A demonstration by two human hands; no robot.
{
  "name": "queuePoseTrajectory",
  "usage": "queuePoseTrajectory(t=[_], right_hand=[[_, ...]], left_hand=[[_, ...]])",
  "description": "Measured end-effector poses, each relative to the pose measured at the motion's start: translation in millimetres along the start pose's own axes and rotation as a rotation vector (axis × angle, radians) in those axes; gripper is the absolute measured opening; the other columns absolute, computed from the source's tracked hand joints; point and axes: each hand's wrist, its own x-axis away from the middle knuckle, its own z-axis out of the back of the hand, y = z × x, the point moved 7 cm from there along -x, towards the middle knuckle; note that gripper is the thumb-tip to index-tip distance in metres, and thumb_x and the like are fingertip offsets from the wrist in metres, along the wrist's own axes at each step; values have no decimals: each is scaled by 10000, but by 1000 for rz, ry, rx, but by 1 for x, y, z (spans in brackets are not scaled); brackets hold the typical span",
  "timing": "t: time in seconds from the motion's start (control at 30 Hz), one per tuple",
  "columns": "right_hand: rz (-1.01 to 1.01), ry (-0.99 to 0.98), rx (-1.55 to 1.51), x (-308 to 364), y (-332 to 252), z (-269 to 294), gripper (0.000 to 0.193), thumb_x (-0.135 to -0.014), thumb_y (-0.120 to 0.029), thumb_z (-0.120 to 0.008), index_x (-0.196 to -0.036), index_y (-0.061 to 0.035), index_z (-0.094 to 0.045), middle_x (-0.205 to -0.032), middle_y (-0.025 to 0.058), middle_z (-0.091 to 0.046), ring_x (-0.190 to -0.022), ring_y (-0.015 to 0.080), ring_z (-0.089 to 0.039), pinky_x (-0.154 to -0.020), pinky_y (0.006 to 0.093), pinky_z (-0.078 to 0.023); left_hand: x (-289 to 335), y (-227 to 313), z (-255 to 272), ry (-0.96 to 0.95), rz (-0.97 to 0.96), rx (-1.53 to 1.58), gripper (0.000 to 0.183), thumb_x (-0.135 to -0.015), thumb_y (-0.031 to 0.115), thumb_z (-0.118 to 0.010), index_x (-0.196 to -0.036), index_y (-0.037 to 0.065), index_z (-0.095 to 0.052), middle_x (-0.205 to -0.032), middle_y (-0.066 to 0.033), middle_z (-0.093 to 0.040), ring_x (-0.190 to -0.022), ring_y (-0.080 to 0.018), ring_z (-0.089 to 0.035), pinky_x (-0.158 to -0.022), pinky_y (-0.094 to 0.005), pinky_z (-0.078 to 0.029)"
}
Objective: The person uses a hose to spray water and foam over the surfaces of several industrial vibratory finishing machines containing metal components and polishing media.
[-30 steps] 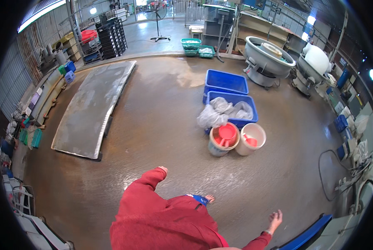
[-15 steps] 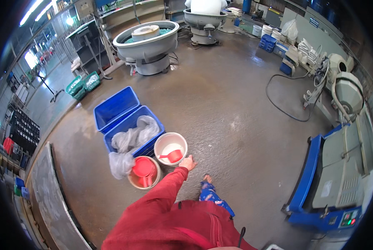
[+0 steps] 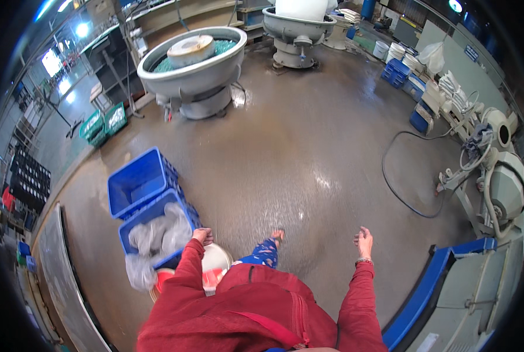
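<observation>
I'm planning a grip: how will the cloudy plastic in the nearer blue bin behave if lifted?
The cloudy plastic will likely be floppy, since it lies crumpled and sags over the edge of the blue bin. It is probably light for its bulk if empty, as it looks thin and translucent, though whether it holds anything is unclear.

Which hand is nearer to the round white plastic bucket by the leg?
Left. The left hand appears at the bucket's left edge; the right hand is well apart, to its right.
</observation>
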Motion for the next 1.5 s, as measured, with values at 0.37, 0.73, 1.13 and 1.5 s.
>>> queuePoseTrajectory(t=[0.37,0.73,1.13,1.5], right_hand=[[-829,-106,-67,-42,163,-21,178,-754,-82,-479,-879,3,-573,-702,121,-601,-567,246,-564,-502,370,-455],[-530,87,-241,-551,46,27,82,-766,-104,-483,-787,-38,-439,-702,90,-472,-578,197,-444,-503,375,-404],[282,-63,261,-1135,-372,-127,289,-798,-181,-491,-1015,-16,-588,-957,167,-622,-899,295,-597,-780,370,-460],[-602,-310,264,-1200,-259,-117,241,-727,-132,-560,-909,19,-608,-712,143,-593,-591,266,-544,-539,378,-433]], left_hand=[[-149,387,-491,-91,-387,-41,313,-837,291,-543,-824,-17,-489,-726,-123,-560,-567,-214,-574,-472,-311,-501],[-302,550,-691,-339,-12,-432,483,-861,462,-431,-953,13,-583,-792,-115,-628,-628,-200,-600,-547,-353,-511],[-536,880,-776,329,-373,-995,403,-736,339,-581,-946,-3,-610,-949,-208,-605,-942,-350,-567,-814,-402,-457],[-704,1127,-1097,-240,-200,355,325,-838,144,-526,-1094,-41,-452,-895,-157,-550,-742,-293,-588,-621,-436,-539]])
